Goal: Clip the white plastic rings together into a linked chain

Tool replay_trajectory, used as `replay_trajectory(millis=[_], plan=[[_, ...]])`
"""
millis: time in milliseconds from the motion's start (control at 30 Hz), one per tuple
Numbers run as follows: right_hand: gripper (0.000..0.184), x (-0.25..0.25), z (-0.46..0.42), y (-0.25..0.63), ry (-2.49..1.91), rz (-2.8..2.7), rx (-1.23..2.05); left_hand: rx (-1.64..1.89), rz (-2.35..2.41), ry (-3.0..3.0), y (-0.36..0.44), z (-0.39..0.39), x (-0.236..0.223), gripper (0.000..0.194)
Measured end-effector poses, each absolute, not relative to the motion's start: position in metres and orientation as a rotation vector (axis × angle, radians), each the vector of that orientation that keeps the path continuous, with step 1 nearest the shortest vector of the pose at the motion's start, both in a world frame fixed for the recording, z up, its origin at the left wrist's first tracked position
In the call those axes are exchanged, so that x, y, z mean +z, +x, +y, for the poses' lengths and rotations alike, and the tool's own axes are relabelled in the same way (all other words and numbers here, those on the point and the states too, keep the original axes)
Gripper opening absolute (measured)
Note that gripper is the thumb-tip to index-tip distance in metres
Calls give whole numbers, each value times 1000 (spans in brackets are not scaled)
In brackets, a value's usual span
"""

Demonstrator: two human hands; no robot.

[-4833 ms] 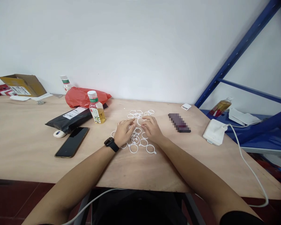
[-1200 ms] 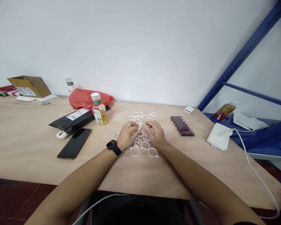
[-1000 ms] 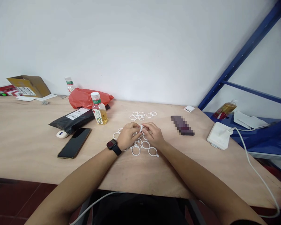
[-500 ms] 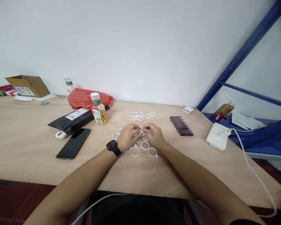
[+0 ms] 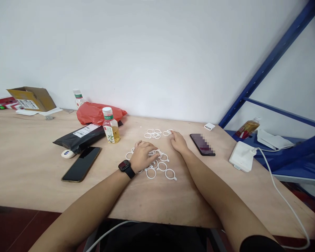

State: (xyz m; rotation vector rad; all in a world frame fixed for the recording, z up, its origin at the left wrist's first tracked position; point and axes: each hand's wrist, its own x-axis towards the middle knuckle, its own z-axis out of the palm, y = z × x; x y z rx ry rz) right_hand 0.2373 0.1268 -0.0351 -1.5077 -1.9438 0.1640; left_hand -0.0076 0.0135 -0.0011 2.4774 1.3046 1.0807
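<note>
White plastic curtain rings, each with a small tab, lie in two groups on the table. My left hand (image 5: 143,155), with a black watch at the wrist, rests palm-down over the near pile, fingers apart and slightly bent. It hides part of that pile; a curtain ring (image 5: 170,174) lies at its near right edge. My right hand (image 5: 179,142) reaches farther back, fingers closed at the edge of a white curtain ring (image 5: 166,133). The fingertips partly cover that spot. Left of it is the far cluster of overlapping rings (image 5: 152,134).
A tea bottle (image 5: 111,127), black parcel (image 5: 80,136), red bag (image 5: 94,112) and phone (image 5: 82,164) are on the left. Another phone (image 5: 201,144), a white charger (image 5: 242,156) with a cable and a small white block (image 5: 209,126) are on the right. Blue shelving (image 5: 273,63) stands beyond.
My right hand has moved away from my left hand, back to the rings at the far right. My left hand has stayed over the near pile, its fingers lowered and flatter.
</note>
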Motion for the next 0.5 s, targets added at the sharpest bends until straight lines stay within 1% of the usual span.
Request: replay_trajectory(millis=[67, 100, 200, 300, 500], plan=[[50, -36, 134, 237, -1610, -2091, 54, 1069, 1282, 2486, -8, 13, 0, 22], [49, -35, 135, 235, -1651, -2141, 16, 1067, 1275, 2491, -8, 13, 0, 22], [36, -32, 132, 230, -1721, -2215, -37, 1066, 1267, 2497, -8, 14, 0, 20], [26, -30, 121, 227, -1676, -2219, -59, 1046, 1253, 2505, -8, 15, -1, 20], [21, -28, 98, 219, -1487, -2221, -37, 1001, 1249, 2531, -8, 16, -2, 21]])
